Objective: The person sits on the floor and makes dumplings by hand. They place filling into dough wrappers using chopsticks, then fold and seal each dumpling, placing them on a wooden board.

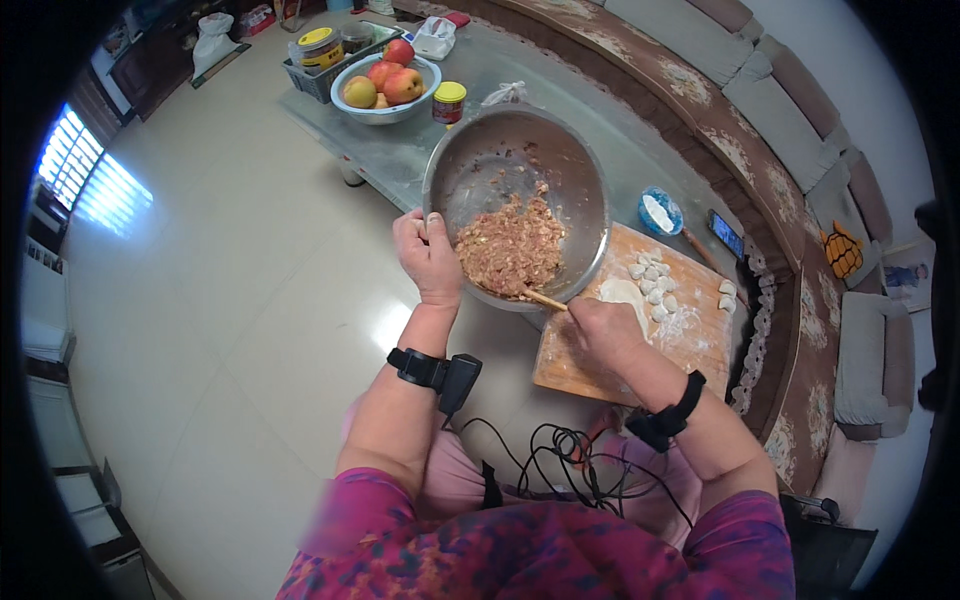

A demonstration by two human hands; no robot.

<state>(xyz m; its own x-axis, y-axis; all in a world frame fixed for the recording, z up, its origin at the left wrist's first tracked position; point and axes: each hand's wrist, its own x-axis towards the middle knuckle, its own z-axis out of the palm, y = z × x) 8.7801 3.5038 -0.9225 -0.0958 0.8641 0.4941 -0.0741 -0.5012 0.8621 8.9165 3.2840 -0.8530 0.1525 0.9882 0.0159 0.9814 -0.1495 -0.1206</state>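
Clock centred on the steel bowl, 12 pointing away from the wearer.

Sofa: largest thing, long curve from 1 round to 4 o'clock, grey cushions on a brown base. Table: greenish top, reaching up toward 11. Steel bowl: wide, in front of the wearer, over the table's near edge; cannot tell whether its base rests there. Wooden board: at 4, dusted with white powder. Fruit bowl: pale blue, between 10 and 11, heaped with red and yellowish fruit. Mince mixture: pinkish-brown, gathered in the steel bowl's lower half, about 6.

Left hand: at 8, clamped on the rim, thumb over the inside; fingers beneath hidden. Right hand: near 5, closed round a light stick, above the board.

Small blue bowl: at 3, white powder inside. Phone: farther out at 3, screen lit. Jar: yellow lid, at 11. Stick: tip into the mixture at the bowl's near side. Dough pieces: small, white, clustered on the board at 4.
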